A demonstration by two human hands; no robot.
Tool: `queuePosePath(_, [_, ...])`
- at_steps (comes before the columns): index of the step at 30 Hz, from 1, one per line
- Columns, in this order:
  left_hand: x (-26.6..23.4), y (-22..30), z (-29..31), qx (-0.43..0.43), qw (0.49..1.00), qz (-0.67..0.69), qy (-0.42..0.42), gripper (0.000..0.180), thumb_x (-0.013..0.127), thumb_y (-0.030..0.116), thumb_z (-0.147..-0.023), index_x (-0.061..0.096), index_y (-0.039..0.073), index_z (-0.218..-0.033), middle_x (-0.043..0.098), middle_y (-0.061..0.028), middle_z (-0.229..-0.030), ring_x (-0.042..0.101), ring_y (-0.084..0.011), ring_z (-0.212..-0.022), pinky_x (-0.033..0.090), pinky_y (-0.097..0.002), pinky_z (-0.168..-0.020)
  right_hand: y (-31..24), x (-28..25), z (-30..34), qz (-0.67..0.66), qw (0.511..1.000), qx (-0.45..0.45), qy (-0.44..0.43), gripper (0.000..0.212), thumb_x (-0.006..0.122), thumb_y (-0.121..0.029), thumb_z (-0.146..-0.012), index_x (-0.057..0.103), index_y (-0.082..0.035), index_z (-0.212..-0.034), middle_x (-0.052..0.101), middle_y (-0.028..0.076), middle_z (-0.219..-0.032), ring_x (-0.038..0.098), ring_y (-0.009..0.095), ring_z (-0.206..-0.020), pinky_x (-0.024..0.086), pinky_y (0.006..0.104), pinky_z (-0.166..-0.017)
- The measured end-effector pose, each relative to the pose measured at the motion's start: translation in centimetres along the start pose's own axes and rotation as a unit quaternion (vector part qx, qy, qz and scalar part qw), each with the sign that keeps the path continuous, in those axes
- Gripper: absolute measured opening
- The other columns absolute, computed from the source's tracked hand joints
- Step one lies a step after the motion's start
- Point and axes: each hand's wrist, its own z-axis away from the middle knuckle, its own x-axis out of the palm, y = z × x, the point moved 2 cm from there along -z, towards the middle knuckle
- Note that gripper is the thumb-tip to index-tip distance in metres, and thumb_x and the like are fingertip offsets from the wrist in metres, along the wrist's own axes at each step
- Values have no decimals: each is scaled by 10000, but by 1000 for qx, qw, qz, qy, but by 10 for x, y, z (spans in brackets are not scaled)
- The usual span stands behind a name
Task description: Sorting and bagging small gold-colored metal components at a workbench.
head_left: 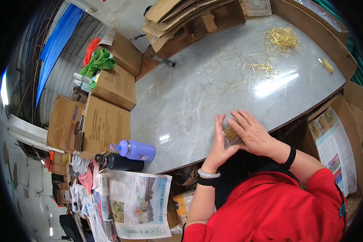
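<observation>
Near the table's front edge, a bundle of thin gold wire pins (230, 134) sits between my two hands, with what looks like a clear container or wrap around it. My left hand (219, 147) presses along its left side, fingers straight and pointing away from me, thumb toward the right hand. My right hand (252, 133) leans over its right side with long, extended fingers and partly hides it. Farther off lie a large pile of gold pins (281, 39), a smaller heap (265, 68) and many loose ones. A small tied-looking bunch (326, 66) rests at the far right.
The grey marbled table (181, 105) has cardboard walls at back and right. A purple bottle (138, 150) and a black bottle (125, 162) lie at its left corner, beside cardboard boxes (105, 125). Newspaper (139, 203) covers the lower left. At right, a newspaper-lined box (334, 149) holds several bunches.
</observation>
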Motion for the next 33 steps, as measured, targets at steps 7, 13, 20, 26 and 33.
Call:
queuePosePath(7, [5, 24, -1, 43, 953, 280, 107, 1040, 651, 464, -848, 27, 130, -1609, 142, -184, -1630, 50, -305, -1535, -6, -456, -1226, -6, 2, -8, -93, 993, 29, 70, 550, 780, -204, -786, 569, -66, -1275, 492, 176, -1400, 427, 442, -1329, 425, 491, -1074])
queuePosePath(13, [-5, 10, 14, 52, 990, -37, 126, 733, 490, 369, -1014, 160, 27, -1571, 204, -203, -1605, 165, -341, -1502, 121, -448, -1216, 5, 2, -16, 39, 996, 10, 76, 531, 783, -190, -762, 580, -56, -1235, 531, 159, -1337, 458, 397, -1309, 435, 454, -1070])
queuePosePath(20, [0, -2, 17, 24, 973, -202, 106, 638, 458, 292, -1048, 234, -61, -1529, 255, -254, -1569, 229, -380, -1473, 180, -438, -1206, 12, 8, -11, 5, 997, -7, 70, 454, 716, -137, -825, 582, -32, -1246, 538, 164, -1344, 499, 371, -1297, 439, 450, -1066])
queuePosePath(26, [-3, -5, 19, 13, 978, -191, 89, 684, 513, 270, -1015, 216, -67, -1531, 254, -265, -1564, 224, -391, -1474, 188, -443, -1205, 16, 5, -7, 11, 998, -16, 56, 448, 673, -119, -858, 570, -48, -1289, 538, 166, -1362, 501, 364, -1305, 423, 448, -1083])
queuePosePath(33, [-6, 3, -1, 83, 942, -322, 34, 772, 681, 232, -925, 274, -63, -1511, 297, -268, -1551, 242, -409, -1473, 233, -468, -1196, 22, -3, -8, -206, 978, -11, 28, 631, 649, -85, -783, 480, -44, -1390, 421, 207, -1497, 355, 408, -1422, 308, 516, -1163])
